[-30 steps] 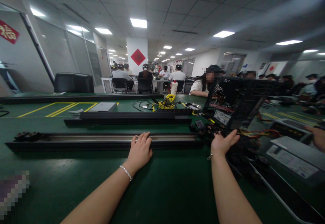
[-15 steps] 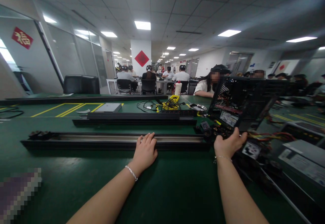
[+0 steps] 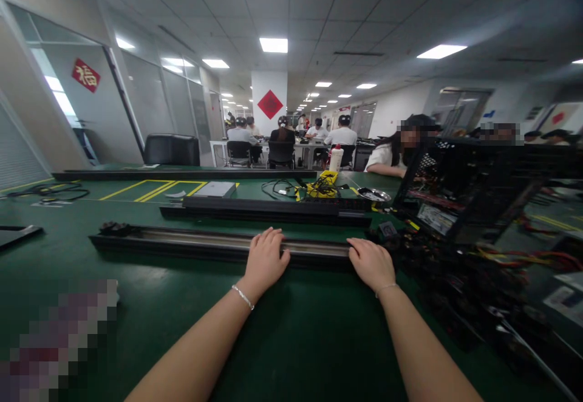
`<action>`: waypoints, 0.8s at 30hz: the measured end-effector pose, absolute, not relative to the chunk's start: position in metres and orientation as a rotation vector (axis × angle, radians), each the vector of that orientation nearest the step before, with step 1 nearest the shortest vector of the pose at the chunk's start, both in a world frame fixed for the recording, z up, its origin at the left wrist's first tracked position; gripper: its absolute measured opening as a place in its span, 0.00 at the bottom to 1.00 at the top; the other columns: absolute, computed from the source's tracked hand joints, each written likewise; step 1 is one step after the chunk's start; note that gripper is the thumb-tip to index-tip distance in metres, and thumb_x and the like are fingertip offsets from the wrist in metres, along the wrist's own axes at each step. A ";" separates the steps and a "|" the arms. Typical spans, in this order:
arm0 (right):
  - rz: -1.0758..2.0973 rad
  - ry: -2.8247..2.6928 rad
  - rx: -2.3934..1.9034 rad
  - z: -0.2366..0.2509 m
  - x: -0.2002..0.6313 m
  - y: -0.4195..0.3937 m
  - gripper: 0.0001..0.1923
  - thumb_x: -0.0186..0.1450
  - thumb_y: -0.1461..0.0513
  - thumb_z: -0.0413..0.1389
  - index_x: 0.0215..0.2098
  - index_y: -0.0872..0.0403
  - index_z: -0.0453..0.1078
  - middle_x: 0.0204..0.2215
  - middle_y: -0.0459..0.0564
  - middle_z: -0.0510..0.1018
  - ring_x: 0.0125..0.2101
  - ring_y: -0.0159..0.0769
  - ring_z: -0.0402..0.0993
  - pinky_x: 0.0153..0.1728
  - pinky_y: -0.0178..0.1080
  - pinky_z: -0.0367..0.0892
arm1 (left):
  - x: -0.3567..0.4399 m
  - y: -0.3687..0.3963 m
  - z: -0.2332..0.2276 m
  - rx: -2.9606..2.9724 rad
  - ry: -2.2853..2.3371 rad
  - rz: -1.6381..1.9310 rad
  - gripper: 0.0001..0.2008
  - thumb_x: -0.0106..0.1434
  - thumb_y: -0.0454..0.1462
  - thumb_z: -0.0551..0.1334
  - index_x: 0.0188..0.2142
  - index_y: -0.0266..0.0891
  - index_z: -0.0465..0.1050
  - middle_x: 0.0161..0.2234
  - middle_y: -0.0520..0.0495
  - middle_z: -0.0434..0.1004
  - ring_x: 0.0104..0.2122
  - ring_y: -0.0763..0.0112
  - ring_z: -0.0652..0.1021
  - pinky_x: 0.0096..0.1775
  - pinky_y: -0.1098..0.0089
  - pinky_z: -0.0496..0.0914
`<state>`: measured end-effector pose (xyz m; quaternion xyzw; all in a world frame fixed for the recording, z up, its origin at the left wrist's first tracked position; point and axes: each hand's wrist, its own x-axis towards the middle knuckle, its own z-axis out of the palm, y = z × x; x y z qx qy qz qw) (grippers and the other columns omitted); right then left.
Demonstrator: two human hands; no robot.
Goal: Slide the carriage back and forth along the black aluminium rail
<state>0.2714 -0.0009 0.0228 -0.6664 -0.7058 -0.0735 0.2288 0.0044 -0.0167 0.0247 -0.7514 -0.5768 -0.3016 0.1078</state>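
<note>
Hands are laid palm-down on a long black rail [image 3: 182,245] that lies across the green table [image 3: 296,341]. Left hand [image 3: 266,262] is seen flat, fingers close together and extended over the rail's near edge onto its grey middle strip; nothing is gripped. Right hand [image 3: 371,262] is likewise flat and loosely spread, set on the rail's right end, with no object pinched or held. Bracelets are worn on both wrists. Just right of the right hand, a tangle of black cables [image 3: 437,262] is noted, and behind it an open black computer case [image 3: 473,189], tilted. A second black rail [image 3: 268,211] lies parallel, farther back. A yellow tool [image 3: 321,186] and a metal dish [image 3: 373,194] are seen beyond it. Seated people are visible at distant tables.
</note>
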 end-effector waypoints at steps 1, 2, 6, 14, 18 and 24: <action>-0.203 -1.948 -1.860 0.024 0.270 -0.002 0.21 0.62 0.60 0.41 0.46 0.48 0.71 0.49 0.47 0.74 0.50 0.37 0.65 0.52 0.44 0.55 | -0.006 -0.011 0.030 -2.139 -1.756 -0.898 0.15 0.60 0.41 0.52 0.46 0.44 0.68 0.54 0.45 0.68 0.58 0.61 0.61 0.57 0.56 0.55; -0.210 -1.947 -1.882 0.026 0.270 -0.002 0.21 0.61 0.60 0.41 0.45 0.48 0.71 0.49 0.47 0.74 0.50 0.37 0.65 0.51 0.44 0.56 | -0.018 -0.005 0.035 -2.069 -1.819 -0.902 0.16 0.60 0.41 0.52 0.47 0.43 0.67 0.56 0.43 0.65 0.60 0.60 0.58 0.57 0.55 0.54; -0.243 -1.937 -1.909 0.027 0.273 -0.001 0.22 0.61 0.61 0.40 0.46 0.48 0.71 0.48 0.46 0.74 0.50 0.37 0.65 0.51 0.46 0.55 | -0.092 0.020 0.054 -1.807 -2.104 -0.858 0.23 0.58 0.42 0.54 0.52 0.39 0.64 0.62 0.38 0.53 0.62 0.51 0.51 0.57 0.46 0.50; -0.302 -1.967 -1.899 0.022 0.279 0.003 0.22 0.62 0.58 0.40 0.47 0.48 0.70 0.48 0.46 0.74 0.50 0.39 0.66 0.48 0.45 0.59 | -0.271 0.016 0.055 -1.286 -2.720 -0.546 0.39 0.54 0.50 0.55 0.61 0.33 0.50 0.65 0.31 0.36 0.62 0.43 0.44 0.56 0.45 0.49; -0.317 -1.989 -1.889 0.019 0.282 0.005 0.22 0.62 0.57 0.39 0.48 0.48 0.70 0.48 0.45 0.74 0.50 0.39 0.66 0.47 0.45 0.59 | -0.316 0.010 0.049 -1.327 -2.765 -0.468 0.44 0.50 0.54 0.57 0.61 0.37 0.48 0.65 0.31 0.37 0.62 0.42 0.46 0.56 0.42 0.45; -0.323 -1.973 -1.894 0.020 0.279 0.003 0.22 0.63 0.58 0.40 0.47 0.47 0.70 0.48 0.45 0.74 0.50 0.37 0.66 0.47 0.44 0.60 | -0.338 0.021 0.041 -1.349 -2.798 -0.480 0.46 0.50 0.55 0.57 0.60 0.27 0.49 0.62 0.25 0.42 0.59 0.41 0.57 0.54 0.54 0.58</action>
